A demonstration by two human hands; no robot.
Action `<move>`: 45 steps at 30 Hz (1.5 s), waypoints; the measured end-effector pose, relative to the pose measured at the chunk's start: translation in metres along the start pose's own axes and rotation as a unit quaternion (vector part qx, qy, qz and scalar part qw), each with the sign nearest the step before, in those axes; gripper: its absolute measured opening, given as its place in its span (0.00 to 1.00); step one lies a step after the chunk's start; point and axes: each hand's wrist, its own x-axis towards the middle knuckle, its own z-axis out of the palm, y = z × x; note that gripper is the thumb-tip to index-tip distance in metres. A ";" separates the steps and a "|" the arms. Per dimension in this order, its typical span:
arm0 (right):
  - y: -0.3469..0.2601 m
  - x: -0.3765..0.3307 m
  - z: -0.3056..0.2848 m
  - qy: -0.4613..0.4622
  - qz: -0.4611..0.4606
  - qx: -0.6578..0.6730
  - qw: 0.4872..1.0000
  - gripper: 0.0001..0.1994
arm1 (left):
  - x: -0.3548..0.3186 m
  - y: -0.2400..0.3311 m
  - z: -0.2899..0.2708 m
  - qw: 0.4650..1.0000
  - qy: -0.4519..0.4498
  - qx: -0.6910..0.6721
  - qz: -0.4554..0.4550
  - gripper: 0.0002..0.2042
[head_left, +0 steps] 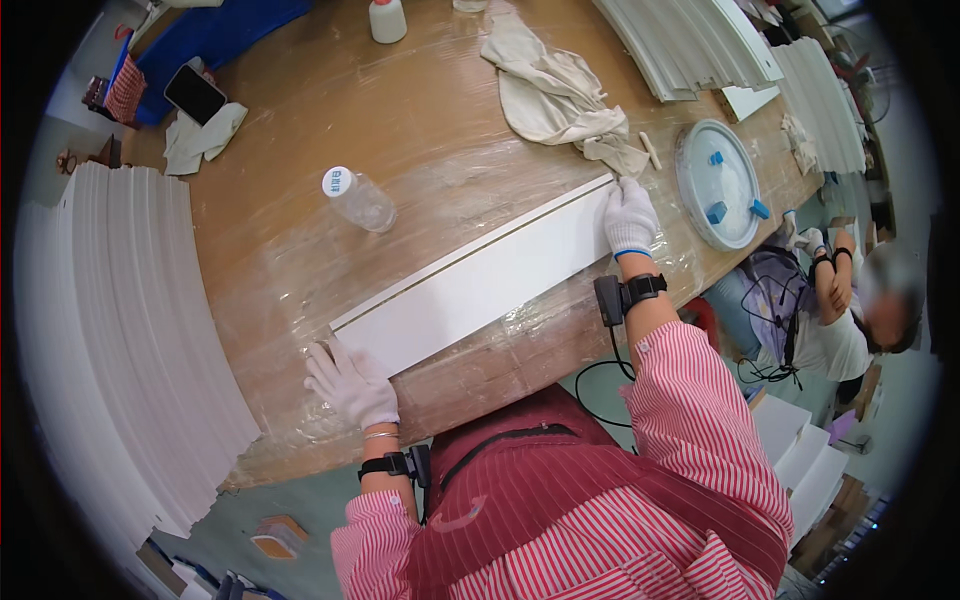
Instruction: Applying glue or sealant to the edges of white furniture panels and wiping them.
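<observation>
Striped red-and-white sleeves (690, 400) and a dark red apron (560, 480) fill the bottom of our view, with a black band strapped on each wrist. Both our hands wear white work gloves and sit well apart, one at each end of a long white panel (480, 280) that lies flat and slantwise on the film-wrapped wooden table (330, 110). Our left hand (350, 382) lies with fingers spread at the panel's near left corner, pressing on it rather than closing around it. Our right hand (630, 215) rests on the far right end, its fingers curled over the edge; whether they grip underneath we cannot tell.

A thin brown line runs along the panel's far long edge, which may be bare core or an unfinished strip. A clear plastic bottle (358, 198) with a white cap lies on its side just beyond that edge, and a crumpled beige rag (555, 95) lies further back. A round white lid with blue clips (718, 185) sits near the right end.

As for progress, we judge that this panel is one piece among many: white panels are stacked high at our left (120, 330) and more lie at the far right (700, 45). Which stack is finished we cannot tell. Another seated person (830, 310) works below the table's right end.
</observation>
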 end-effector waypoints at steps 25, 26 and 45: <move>-0.032 -0.069 0.030 -0.048 -0.219 0.088 0.970 0.11 | 0.000 0.000 0.001 0.999 -0.032 0.041 -0.007 0.26; -0.062 -0.094 0.035 -0.053 -0.265 0.134 0.953 0.13 | 0.000 0.000 0.001 0.999 -0.030 0.031 -0.008 0.27; -0.044 -0.044 0.001 -0.020 -0.233 0.169 0.958 0.09 | 0.003 0.000 0.000 0.998 -0.042 0.032 -0.018 0.26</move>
